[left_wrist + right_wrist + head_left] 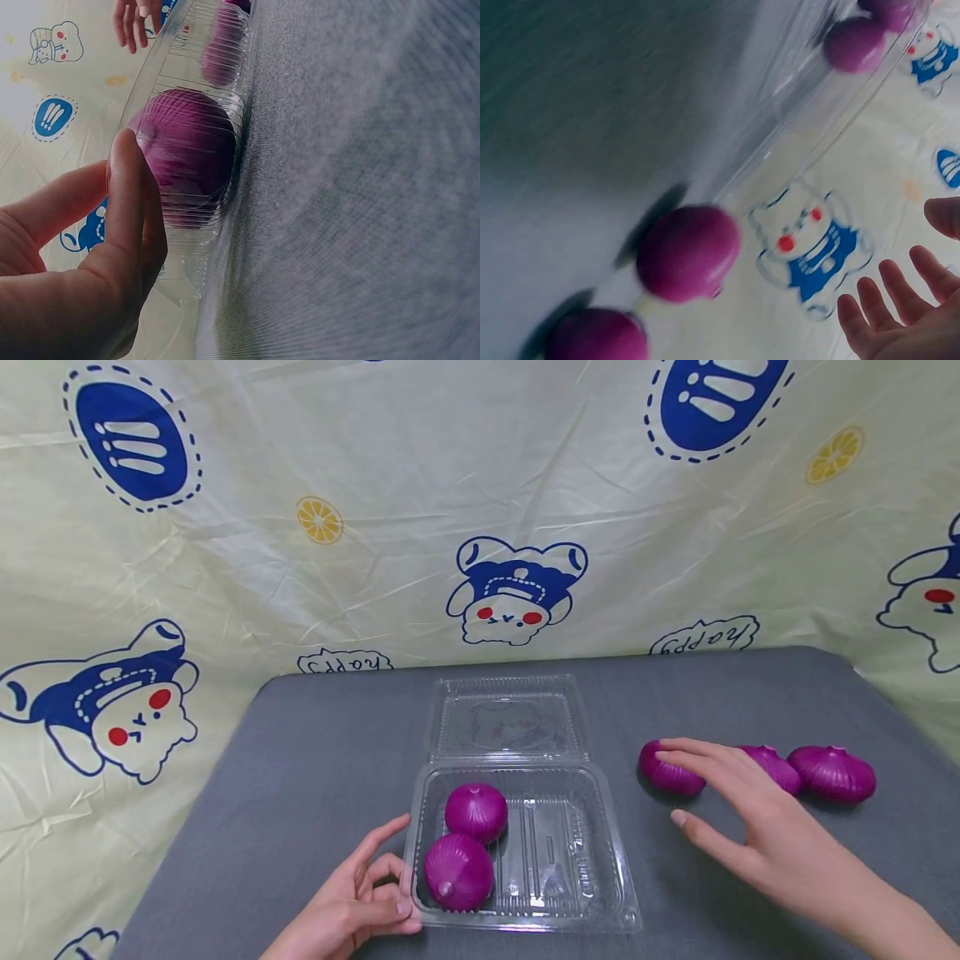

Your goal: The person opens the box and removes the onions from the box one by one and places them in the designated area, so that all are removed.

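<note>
A clear plastic clamshell box lies with its lid folded back on the table. Two purple onions stand in its left half, a rear onion and a front onion. My left hand holds the box by its left rim; in the left wrist view its fingertips are right at that rim. To the right of the box my right hand hovers with fingers extended over loose onions. It overlaps the nearest onion and partly hides the middle onion. Nothing is in its grasp.
At the right end of the row sits another purple onion. The box lid lies flat towards the back of the grey table. Behind the table hangs a pale printed curtain.
</note>
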Motion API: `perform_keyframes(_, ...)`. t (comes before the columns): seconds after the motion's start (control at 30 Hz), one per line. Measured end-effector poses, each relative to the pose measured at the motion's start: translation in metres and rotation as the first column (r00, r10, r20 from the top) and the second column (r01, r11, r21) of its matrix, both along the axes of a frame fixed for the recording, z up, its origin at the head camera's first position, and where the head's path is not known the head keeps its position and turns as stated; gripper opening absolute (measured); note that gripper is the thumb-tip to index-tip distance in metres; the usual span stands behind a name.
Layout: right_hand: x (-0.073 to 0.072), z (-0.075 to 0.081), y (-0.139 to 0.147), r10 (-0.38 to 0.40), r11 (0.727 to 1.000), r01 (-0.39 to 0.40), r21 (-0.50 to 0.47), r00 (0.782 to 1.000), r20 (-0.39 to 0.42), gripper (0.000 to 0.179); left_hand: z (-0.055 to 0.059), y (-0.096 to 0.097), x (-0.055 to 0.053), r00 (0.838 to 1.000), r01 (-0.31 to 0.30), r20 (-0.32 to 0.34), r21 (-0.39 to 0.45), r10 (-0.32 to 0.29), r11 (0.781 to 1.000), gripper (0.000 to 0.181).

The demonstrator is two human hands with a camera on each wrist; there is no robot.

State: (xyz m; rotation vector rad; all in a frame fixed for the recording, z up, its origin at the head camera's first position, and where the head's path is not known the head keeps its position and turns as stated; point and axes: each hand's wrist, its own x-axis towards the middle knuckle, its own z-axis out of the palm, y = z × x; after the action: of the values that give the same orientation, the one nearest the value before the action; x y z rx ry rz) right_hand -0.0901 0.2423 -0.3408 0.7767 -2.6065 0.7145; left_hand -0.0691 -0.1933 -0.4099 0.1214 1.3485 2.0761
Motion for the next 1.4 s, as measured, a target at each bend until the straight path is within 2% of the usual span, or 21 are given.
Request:
perform_keyframes(0.17,0.007,0.003,-0.022,0.086,0.996,-0.087,0.029,0.996,0.025,0.075,0.0,0.0,0.0,1.0,-0.003,0.003,-0.006,0.003,1.0,0.088)
perform_keyframes(0.33,0.009,0.004,-0.039,0.14,0.987,-0.144,0.075,0.989,0.056,0.075,0.0,0.0,0.0,1.0,-0.004,0.005,-0.006,0.004,1.0,0.088)
perform_keyframes(0.47,0.006,0.002,-0.051,0.237,0.967,-0.243,0.079,0.968,0.078,0.069,0.0,0.0,0.0,1.0,0.003,-0.007,0.005,-0.003,1.0,0.089)
perform_keyframes(0.6,0.001,-0.001,-0.064,0.354,0.926,-0.368,0.081,0.924,0.145,0.059,0.0,0.0,0.001,0.999,0.019,-0.033,0.027,-0.018,0.999,0.09)
perform_keyframes(0.73,-0.005,-0.004,-0.075,0.442,0.879,-0.468,0.093,0.872,0.213,0.057,-0.001,-0.001,0.001,0.999,0.022,-0.035,0.032,-0.021,0.999,0.091)
perform_keyframes(0.93,-0.011,-0.006,-0.089,0.538,0.817,-0.572,0.072,0.801,0.261,0.059,-0.002,-0.001,0.001,0.999,0.025,-0.037,0.033,-0.024,0.999,0.09)
perform_keyframes(1.17,-0.023,-0.006,-0.108,0.557,0.79,-0.612,0.041,0.743,0.37,0.059,-0.001,-0.002,0.0,0.999,0.02,-0.038,0.004,-0.02,1.0,0.09)
perform_keyframes(1.4,-0.031,-0.012,-0.126,0.569,0.766,-0.642,0.01,0.686,0.455,0.062,-0.001,-0.001,0.0,1.0,0.004,0.008,0.003,-0.004,1.0,0.09)
